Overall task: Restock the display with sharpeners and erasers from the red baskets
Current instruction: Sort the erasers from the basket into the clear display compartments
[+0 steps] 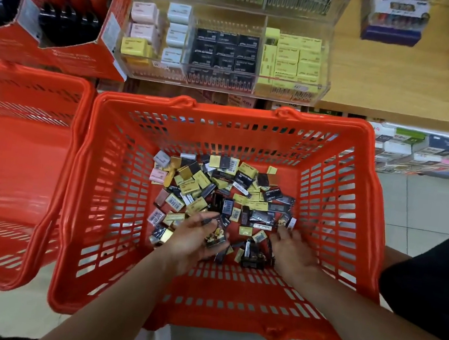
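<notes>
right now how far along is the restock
Partly done: the clear display already holds rows of pink, black and yellow erasers. In hand: the left hand grips a few small packs, and the right hand reaches into the pile. Left: many loose packs still lie in the red basket.

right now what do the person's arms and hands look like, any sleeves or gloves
Both forearms are bare up to the frame's edge, with no sleeves showing. The left hand and right hand wear no gloves, and no rings, watch or bracelets show. A black garment sits at the right edge, beside the right arm.
</notes>
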The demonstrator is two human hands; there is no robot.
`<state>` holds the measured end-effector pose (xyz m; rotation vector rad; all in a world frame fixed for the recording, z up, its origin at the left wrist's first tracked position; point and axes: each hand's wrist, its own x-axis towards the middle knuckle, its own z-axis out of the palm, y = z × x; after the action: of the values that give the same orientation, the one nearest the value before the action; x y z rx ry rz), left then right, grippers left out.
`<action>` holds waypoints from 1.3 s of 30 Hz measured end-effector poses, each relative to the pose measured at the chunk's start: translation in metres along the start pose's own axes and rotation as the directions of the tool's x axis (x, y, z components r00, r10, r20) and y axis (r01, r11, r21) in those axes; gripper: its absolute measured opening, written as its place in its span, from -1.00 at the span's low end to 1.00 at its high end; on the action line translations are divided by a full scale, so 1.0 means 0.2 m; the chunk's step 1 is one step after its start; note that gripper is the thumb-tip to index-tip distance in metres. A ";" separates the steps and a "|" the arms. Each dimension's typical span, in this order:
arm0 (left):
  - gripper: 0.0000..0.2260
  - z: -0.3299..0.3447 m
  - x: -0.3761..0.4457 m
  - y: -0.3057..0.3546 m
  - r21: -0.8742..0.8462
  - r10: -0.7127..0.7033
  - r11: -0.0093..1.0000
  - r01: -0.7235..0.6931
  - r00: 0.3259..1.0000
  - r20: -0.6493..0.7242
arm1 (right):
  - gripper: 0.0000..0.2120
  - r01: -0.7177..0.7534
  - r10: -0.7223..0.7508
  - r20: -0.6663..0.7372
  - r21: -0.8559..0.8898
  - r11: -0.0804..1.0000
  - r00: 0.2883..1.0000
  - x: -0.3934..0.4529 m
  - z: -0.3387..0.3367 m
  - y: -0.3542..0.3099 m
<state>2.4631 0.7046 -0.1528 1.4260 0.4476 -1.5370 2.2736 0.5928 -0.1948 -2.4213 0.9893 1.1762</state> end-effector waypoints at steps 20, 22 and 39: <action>-0.85 0.00 0.02 -0.02 0.028 0.000 1.000 0.001 1.000 -0.011 | -0.74 0.229 -0.165 0.253 -0.249 0.941 0.953 0.03 -0.07 0.04; -0.85 0.01 0.01 0.00 0.025 0.011 1.000 -0.010 1.000 -0.011 | -0.74 0.235 -0.169 0.279 -0.223 0.946 0.945 0.02 -0.08 0.03; -0.84 0.41 -0.91 0.71 0.226 0.342 0.882 -0.414 0.891 0.300 | -0.59 0.259 -0.138 -0.223 0.899 0.354 0.965 -0.78 -1.31 0.08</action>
<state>2.5076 0.6434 0.0794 1.4048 -0.2142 -1.4645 2.3474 0.5206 0.0920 -1.5589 0.9539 0.1893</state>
